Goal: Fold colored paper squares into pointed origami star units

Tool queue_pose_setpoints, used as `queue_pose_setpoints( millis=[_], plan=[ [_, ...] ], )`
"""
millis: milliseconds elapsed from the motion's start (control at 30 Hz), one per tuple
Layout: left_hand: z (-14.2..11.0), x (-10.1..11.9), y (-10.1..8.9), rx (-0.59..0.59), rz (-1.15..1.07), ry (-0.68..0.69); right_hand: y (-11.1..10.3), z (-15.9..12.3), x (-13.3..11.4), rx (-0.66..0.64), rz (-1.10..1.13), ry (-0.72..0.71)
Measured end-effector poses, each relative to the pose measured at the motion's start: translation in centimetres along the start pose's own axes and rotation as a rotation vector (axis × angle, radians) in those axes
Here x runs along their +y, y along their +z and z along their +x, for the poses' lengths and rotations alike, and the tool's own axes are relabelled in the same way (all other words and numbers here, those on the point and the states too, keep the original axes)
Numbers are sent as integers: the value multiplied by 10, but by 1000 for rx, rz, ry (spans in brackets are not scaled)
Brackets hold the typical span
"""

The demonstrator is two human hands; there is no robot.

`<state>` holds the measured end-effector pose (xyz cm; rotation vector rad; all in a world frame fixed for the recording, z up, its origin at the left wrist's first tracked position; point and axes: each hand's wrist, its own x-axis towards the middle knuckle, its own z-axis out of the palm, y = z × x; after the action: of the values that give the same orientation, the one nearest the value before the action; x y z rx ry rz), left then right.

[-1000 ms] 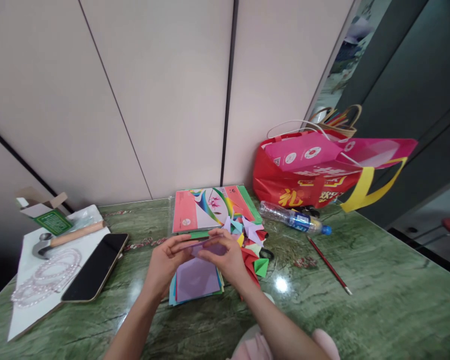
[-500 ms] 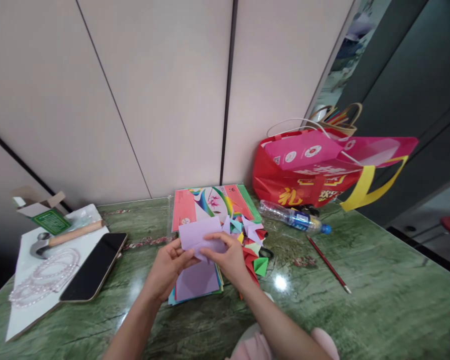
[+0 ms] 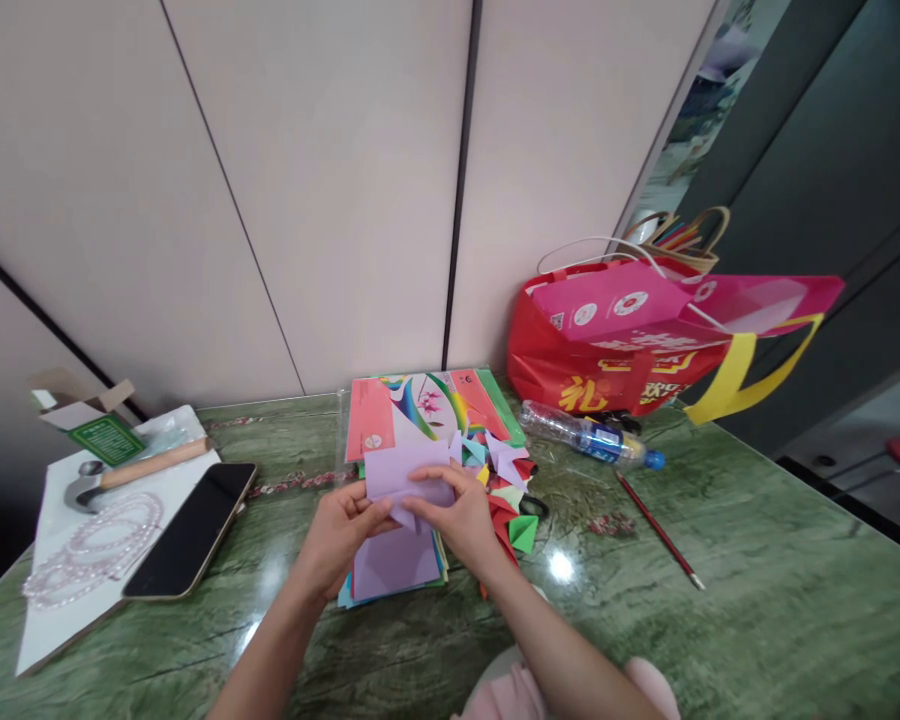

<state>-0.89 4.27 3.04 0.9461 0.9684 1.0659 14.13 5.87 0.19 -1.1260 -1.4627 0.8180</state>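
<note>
Between my two hands is a sheet of purple paper, partly folded along its lower edge. My left hand pinches its lower left side between thumb and fingers. On the right, my right hand grips the lower right part, its thumb and fingertips pressed on the fold. Below the held sheet lies a stack of coloured paper with a purple sheet on top. Folded paper pieces in purple, red, green and yellow are heaped just right of my right hand.
A paper pack lies behind my hands. To the right are a plastic bottle, a red pencil and a red gift bag. A phone, hammer, bead strands and opened box are at the left.
Both hands still hold the purple paper in nearly the same grip. The paper has shifted slightly down, and the whole view has moved a little.
</note>
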Motion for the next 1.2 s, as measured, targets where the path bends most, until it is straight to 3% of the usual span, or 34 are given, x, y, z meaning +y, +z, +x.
queue_pose_setpoints(
  millis=[400, 667, 1000, 1200],
  plan=[
    [-1, 0, -2, -22, 12, -3, 1, -1, -1, 34, 6, 6],
    [-4, 8, -7, -125, 30, -35, 0, -1, -1, 0, 24, -11],
    [-5, 10, -7, -115, 40, -54, -1, -1, -4, -9, 25, -29],
    [-4, 7, -14, -167, 112, -100, -3, -1, -6, -55, 47, -49]
  ],
)
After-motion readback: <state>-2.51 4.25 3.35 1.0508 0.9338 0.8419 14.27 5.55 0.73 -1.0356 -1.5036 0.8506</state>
